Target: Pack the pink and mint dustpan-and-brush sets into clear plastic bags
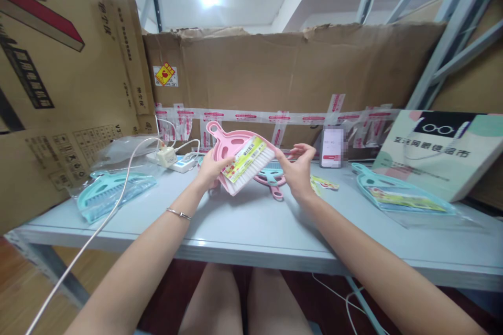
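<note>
I hold a pink dustpan [228, 147] with a white-bristled brush [251, 165] and a yellow label above the grey table [251, 230]. My left hand [210, 170] grips the set's left side, fingers curled round it. My right hand [297, 167] pinches the brush's right end near the bristles. Behind the set, more pink and teal dustpan pieces [271, 178] lie on the table.
A bagged teal dustpan set [110, 193] lies at the left, another [396, 196] at the right beside a printed box [440, 152]. A power strip [173, 159] with white cables, a phone [332, 146] and a loose label [324, 184] sit near the cardboard back wall.
</note>
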### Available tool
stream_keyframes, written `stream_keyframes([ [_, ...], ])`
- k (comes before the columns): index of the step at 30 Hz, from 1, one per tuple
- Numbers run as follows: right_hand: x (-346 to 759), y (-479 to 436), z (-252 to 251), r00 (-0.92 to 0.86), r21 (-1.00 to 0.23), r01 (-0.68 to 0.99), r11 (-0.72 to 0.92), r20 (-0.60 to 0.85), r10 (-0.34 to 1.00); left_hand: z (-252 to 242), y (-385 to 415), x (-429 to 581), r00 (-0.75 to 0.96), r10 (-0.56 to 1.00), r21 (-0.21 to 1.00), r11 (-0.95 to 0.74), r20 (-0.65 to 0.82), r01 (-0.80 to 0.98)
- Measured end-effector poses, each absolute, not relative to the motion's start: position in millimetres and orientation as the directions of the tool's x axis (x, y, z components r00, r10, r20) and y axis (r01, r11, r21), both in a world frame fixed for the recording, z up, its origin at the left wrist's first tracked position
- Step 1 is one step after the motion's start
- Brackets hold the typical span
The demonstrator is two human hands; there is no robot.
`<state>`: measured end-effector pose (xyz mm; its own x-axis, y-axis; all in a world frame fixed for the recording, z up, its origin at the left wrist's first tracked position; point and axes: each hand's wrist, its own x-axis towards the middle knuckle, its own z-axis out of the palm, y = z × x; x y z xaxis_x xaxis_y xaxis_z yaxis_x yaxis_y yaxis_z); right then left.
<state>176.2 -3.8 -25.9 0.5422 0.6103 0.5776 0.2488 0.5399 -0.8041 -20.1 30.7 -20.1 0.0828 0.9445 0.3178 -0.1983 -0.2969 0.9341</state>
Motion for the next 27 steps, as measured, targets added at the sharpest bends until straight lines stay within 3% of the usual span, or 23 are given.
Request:
stream_keyframes([
  [2,168.7,-1.9,-29.2,0.508,-0.89,-0.017,0.455,0.384,0.771,-21.1,31.9,-18.6,0.055,0.937,0.916,-0.324,0.346,-0.238],
  [4,159.3,-3.2,-30.8,0.297,-0.909,-0.291,0.298,0.21,0.931,-22.5,32.5,-16.9,0.059,0.92,0.897,-0.362,0.388,-0.254],
  [7,147.2,-9.2,-30.5,0.008,-0.865,-0.484,0.134,0.149,0.989,-23.7,30.3,-13.5,0.106,0.89,0.883,-0.414,0.444,-0.223],
  [11,141.0,-14.5,-31.4,0.001,-0.852,-0.513,0.11,0.127,0.992,-24.8,25.0,-9.2,0.166,0.873,0.889,-0.451,0.458,-0.084],
  [15,142.5,-14.8,-33.7,0.078,-0.846,-0.513,0.143,0.121,0.99,-21.2,26.3,-18.0,0.144,0.853,0.828,-0.521,0.501,0.205],
  [17,144.3,-14.7,-33.9,0.102,-0.843,-0.516,0.151,0.114,0.988,-9.6,29.7,-33.9,0.068,0.82,0.761,-0.555,0.568,0.334],
  [20,146.9,-14.7,-33.4,0.118,-0.835,-0.53,0.144,0.096,0.988,24.8,35.9,-76.3,-0.223,0.662,0.665,-0.546,0.715,0.509],
  [22,147.9,-14.6,-32.9,0.12,-0.829,-0.543,0.132,0.079,0.99,53.9,40.6,-114.6,-0.344,0.506,0.577,-0.428,0.791,0.696],
  [24,147.7,-14.7,-32.8,0.128,-0.825,-0.553,0.121,0.059,0.99,80.3,47.2,-156.3,-0.373,0.457,0.512,-0.229,0.807,0.828],
  [27,146.3,-15.0,-33.1,0.129,-0.821,-0.559,0.113,0.048,0.991,103.9,61.5,-212.7,-0.41,0.58,0.483,0.033,0.704,0.875],
])
